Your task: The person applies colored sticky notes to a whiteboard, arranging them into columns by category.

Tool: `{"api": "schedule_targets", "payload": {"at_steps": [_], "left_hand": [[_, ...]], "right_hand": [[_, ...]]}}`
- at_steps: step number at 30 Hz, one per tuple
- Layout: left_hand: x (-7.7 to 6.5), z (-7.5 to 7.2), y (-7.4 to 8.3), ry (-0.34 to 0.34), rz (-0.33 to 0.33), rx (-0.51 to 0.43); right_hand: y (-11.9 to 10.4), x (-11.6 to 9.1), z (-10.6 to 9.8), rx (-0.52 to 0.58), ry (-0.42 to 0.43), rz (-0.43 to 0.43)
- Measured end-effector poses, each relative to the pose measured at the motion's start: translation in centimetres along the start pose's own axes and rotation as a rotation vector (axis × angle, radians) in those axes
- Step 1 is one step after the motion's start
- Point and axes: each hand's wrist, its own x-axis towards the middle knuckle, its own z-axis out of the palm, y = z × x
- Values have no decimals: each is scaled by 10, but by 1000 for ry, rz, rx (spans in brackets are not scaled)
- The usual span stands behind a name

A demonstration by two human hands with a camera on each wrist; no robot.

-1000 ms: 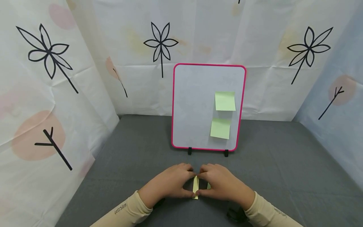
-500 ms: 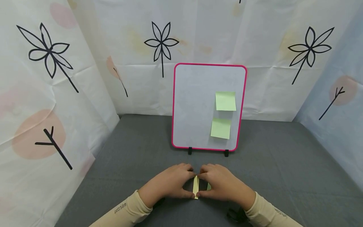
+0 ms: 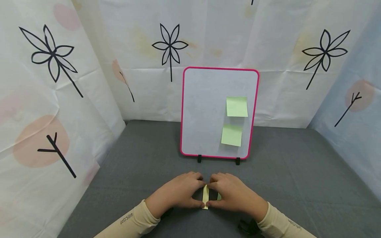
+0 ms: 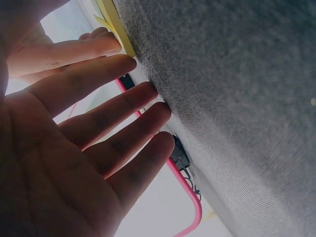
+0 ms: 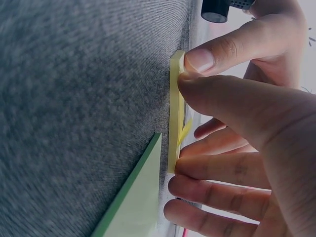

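The left hand (image 3: 181, 191) and right hand (image 3: 230, 191) are gripping a yellow pad (image 3: 205, 195) between thumbs and fingers, a green pad (image 5: 140, 197) lying just beside.

Your right hand (image 5: 284, 131) grips the yellow pad (image 5: 174, 111) on grey cloth (image 5: 74, 98) by its 2 ends, thumb opposite fingertips; your left hand (image 5: 256, 42) touches it too. A green pad (image 5: 136, 192) lies nearby.

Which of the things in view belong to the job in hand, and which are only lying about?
In the job:
narrow yellow paper pad
left hand and right hand, both touching it

Probably just lying about:
light green paper pad beside the yellow one
white rectangular board with pink frame
two pale green square paper notes on it
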Motion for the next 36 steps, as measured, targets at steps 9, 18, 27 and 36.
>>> {"api": "schedule_targets", "payload": {"at_steps": [9, 18, 27, 36], "left_hand": [[-1, 0, 2, 5, -3, 16], [-1, 0, 0, -8, -8, 9], [0, 1, 0, -18, -18, 1], [-1, 1, 1, -4, -18, 10]], "right_hand": [[0, -1, 1, 7, 39, -21], [1, 0, 2, -4, 37, -23], [1, 1, 2, -17, 45, -29], [2, 1, 3, -44, 79, -62]]}}
